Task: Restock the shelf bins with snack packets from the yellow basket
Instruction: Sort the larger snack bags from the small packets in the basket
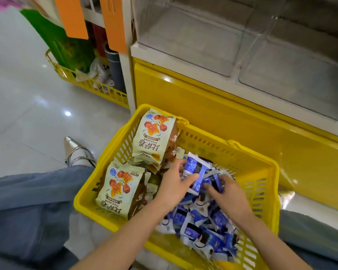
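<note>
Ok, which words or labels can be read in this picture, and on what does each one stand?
"BISAJUAN": upside down, on both cream snack bags in the yellow basket.
"比萨卷": large characters next to it, on the same bags.
Small print and round blue badge on those bags: too blurred.
Blue packets: print too blurred.
Orange tags: no text shows.

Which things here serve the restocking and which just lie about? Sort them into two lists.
Job: yellow basket; blue snack packets, gripped by the left hand and right hand; cream snack bags; clear shelf bins.
Lying about: second yellow basket at far left; green bag in it; orange tags; grey tube.
</note>
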{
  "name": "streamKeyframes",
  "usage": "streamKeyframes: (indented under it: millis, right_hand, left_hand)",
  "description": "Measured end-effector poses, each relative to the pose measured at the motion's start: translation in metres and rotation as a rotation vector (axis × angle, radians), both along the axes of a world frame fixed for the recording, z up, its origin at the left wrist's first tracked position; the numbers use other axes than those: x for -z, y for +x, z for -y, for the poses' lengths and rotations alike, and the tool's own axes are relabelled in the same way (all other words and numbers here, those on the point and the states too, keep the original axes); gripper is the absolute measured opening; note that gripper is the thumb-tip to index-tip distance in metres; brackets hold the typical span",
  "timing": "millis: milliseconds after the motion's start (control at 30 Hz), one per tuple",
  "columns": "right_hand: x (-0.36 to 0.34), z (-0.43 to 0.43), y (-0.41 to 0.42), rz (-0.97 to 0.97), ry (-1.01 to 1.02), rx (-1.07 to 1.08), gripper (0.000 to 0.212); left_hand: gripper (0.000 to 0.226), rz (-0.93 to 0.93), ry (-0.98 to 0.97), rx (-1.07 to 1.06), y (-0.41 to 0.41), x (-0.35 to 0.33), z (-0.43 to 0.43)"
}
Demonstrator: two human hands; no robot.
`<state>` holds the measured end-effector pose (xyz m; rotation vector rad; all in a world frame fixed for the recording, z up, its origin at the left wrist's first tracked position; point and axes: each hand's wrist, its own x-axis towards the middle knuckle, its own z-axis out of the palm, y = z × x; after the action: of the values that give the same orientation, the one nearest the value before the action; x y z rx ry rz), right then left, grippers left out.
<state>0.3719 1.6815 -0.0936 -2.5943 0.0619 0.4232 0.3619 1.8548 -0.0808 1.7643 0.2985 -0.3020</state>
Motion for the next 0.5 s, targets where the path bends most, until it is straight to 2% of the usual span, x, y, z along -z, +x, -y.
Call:
streamKeyframes:
  millis: [167,233,267,333,367,433,500]
  right_hand:
    - [-0.005,0.051,0.021,-0.135,-0.147,0.099,0.044]
    - [-0.004,0.057,0.018,-0.105,-0.247,0.057,0.049]
    - [-0.004,0.054,0.013,-0.043,-0.235,0.036,0.05]
    - [-0.004,0.041,-0.001,0.047,-0.093,-0.023,0.042]
    - [-0.004,0.031,-0.011,0.028,-0.005,-0.074,0.036]
    - [0.003,0.01,-0.032,-0.122,0.131,-0.21,0.026]
    - [0.017,-0.011,-0.052,-0.291,0.218,-0.334,0.031]
  left_hand:
    - [0.05,-0.081,0.126,0.216,0.03,0.017,0.035]
    - [0.052,-0.081,0.216,0.317,0.029,0.022,0.035]
    - [0.052,-0.07,0.25,0.338,0.026,0.024,0.032]
    - [0.05,-0.057,0.274,0.341,0.012,0.028,0.019]
    - [0.05,-0.06,0.293,0.339,0.002,0.031,0.01]
    - [0.052,-0.097,0.384,0.371,-0.02,0.04,-0.013]
    - [0.055,-0.16,0.515,0.464,-0.037,0.049,-0.033]
